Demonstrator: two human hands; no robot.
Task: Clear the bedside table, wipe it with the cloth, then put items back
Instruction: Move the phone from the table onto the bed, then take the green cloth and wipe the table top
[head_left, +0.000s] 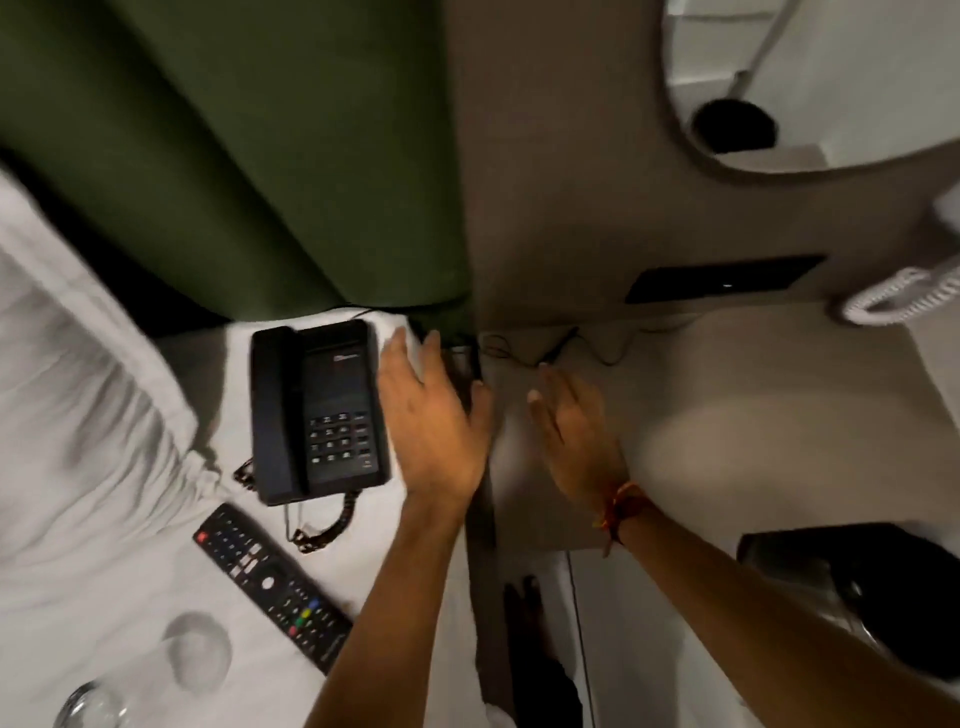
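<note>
Nearest on the white bed sheet (104, 571) lie two clear drinking glasses (195, 652), then the black TV remote (272, 584), then the black corded desk phone (317, 410) with its coiled cord trailing; they appear set here to free the bedside table (701, 415), whose beige top looks bare apart from thin cables at the back by the wall. The left hand (434, 421) hovers open, fingers loosely spread, beside the phone's right edge over the gap between bed and table, gripping nothing. The right hand (576, 436) is open and flat, edge-on over the tabletop. No cloth is visible, so wiping looks not yet begun. Beyond stands the green padded headboard (234, 156)
</note>
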